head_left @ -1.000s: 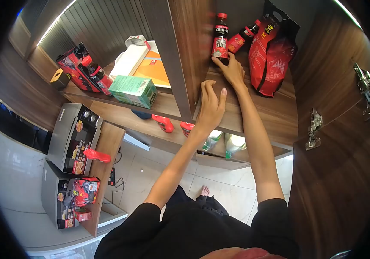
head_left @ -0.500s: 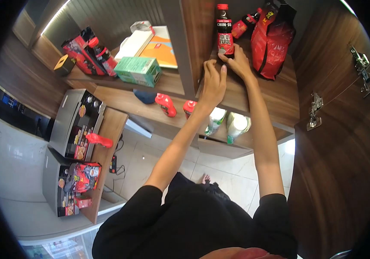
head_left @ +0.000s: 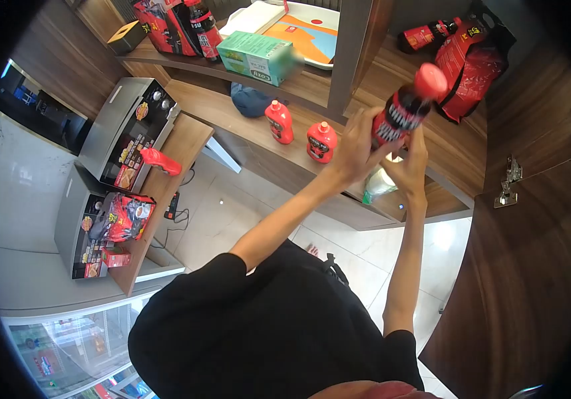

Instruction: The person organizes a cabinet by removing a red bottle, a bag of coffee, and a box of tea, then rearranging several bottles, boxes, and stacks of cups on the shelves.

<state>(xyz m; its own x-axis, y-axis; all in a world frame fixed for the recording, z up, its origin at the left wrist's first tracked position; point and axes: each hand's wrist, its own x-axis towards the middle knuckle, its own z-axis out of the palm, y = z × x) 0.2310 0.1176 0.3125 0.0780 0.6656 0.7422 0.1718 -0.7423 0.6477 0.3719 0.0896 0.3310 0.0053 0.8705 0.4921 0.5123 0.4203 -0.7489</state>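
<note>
A dark sauce bottle with a red cap and red label (head_left: 400,118) is held up in front of the cabinet shelf, tilted to the upper right. My left hand (head_left: 359,147) wraps its left side, and my right hand (head_left: 408,163) grips it low on the right. Behind it on the upper shelf, another dark bottle (head_left: 425,35) lies on its side next to a red and black bag (head_left: 470,70). Below and left of my hands, two red squeeze bottles, one (head_left: 322,141) nearer and one (head_left: 279,122) farther, stand on the lower shelf.
A green box (head_left: 255,56), a tray (head_left: 329,33), a bottle (head_left: 203,33) and a red bag (head_left: 162,26) occupy the upper left shelf. Two grey ovens (head_left: 129,133) stand at left beside a red bottle (head_left: 161,161) and a bag (head_left: 126,216). An open cabinet door (head_left: 518,266) is at right.
The sauce bottle has been lifted off the upper shelf and brought nearer, tilted. My left hand, empty before, now holds it too. The view has shifted, so the shelves appear higher and farther right.
</note>
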